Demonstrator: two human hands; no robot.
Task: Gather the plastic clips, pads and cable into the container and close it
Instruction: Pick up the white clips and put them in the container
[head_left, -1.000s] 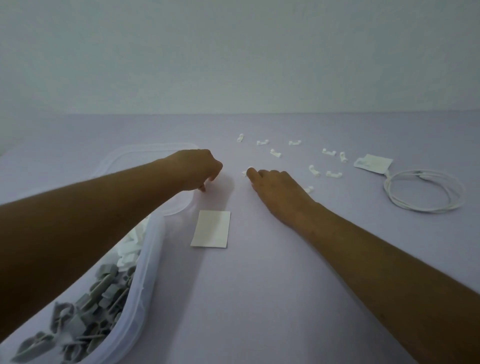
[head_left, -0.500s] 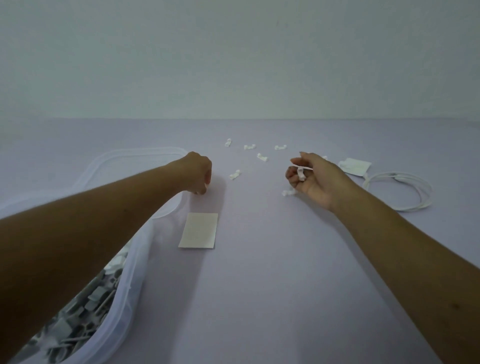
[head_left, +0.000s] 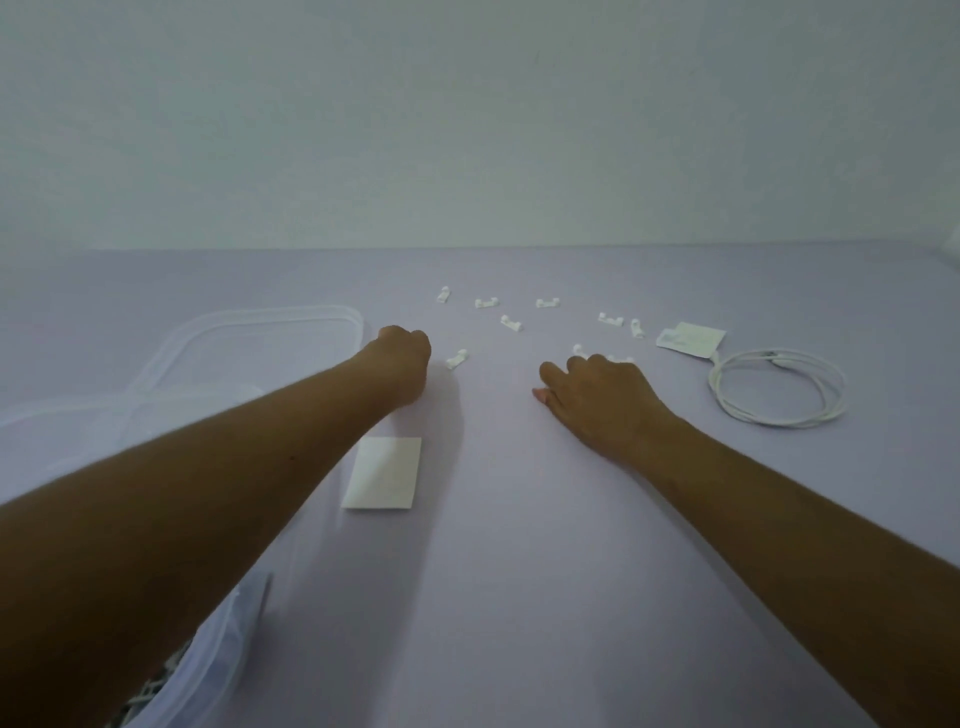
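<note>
The big purple table (head_left: 519, 597) holds everything. The see-through container (head_left: 218, 660) sits under the left arm, at the near left corner, and its lid (head_left: 249, 332) lies flat just left of the left hand (head_left: 402, 364). That hand is curled into a fist, and I cannot tell if anything is inside it.

The white cable (head_left: 779, 389) lies in a loose ring well to the right of the right hand (head_left: 602, 395). It looks soft and bendy, so grab the whole ring at once or it may flop open. One flat white pad (head_left: 384, 473) lies just behind the left fist, close to the arm. Another pad (head_left: 688, 339) touches the far end of the cable. Pads look thin and light, so lift them by an edge.

The right hand lies low on the table, fingers bent down, over some clips (head_left: 621, 358); I cannot tell if it holds any. One clip (head_left: 457, 358) sits right beside the left fist. More tiny clips lie farther out. They look hard and light, so pinch them at the sides.
</note>
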